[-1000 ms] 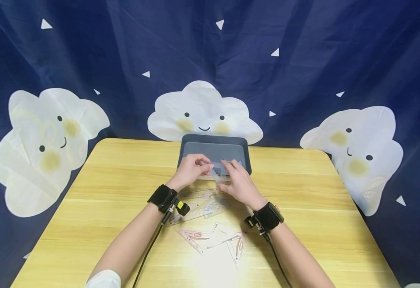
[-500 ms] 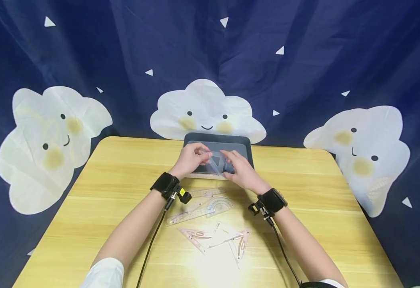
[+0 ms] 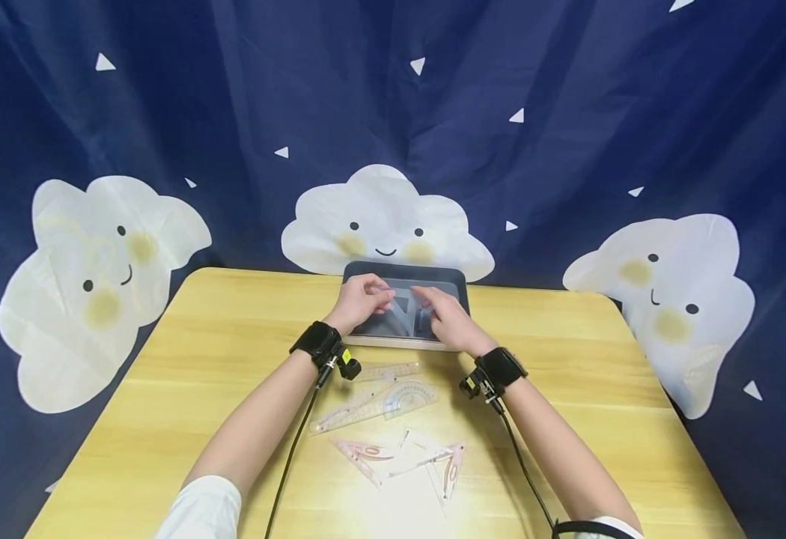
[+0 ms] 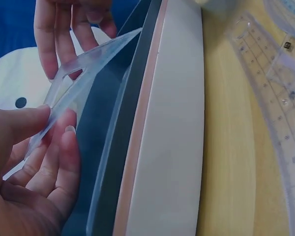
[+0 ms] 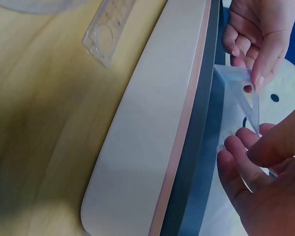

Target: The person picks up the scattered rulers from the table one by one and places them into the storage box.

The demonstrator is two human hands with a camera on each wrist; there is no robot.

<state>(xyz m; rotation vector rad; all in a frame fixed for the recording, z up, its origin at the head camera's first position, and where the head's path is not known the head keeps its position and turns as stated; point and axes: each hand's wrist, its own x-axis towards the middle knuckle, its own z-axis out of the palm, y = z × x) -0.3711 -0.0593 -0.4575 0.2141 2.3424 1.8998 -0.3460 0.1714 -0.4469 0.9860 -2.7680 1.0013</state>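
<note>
Above the open dark-grey box with a cream outer side, my left hand pinches a clear plastic set square between thumb and fingertips. In the left wrist view the set square is tilted, its far corner overlapping the box rim. My right hand hovers over the box's right part, its index finger stretched toward the set square. Loosely bent fingers of that hand lie close to the set square's lower tip in the right wrist view, with nothing gripped between them.
In front of the box lie a clear short ruler, a protractor and a longer clear ruler. Closer to me are pink-marked set squares, partly washed out by glare. Behind the table hangs a blue cloud-patterned curtain.
Both hands have moved forward from the box's front edge to over its inside, the set square staying in my left hand. My right thumb has drawn away from the set square's lower end.
</note>
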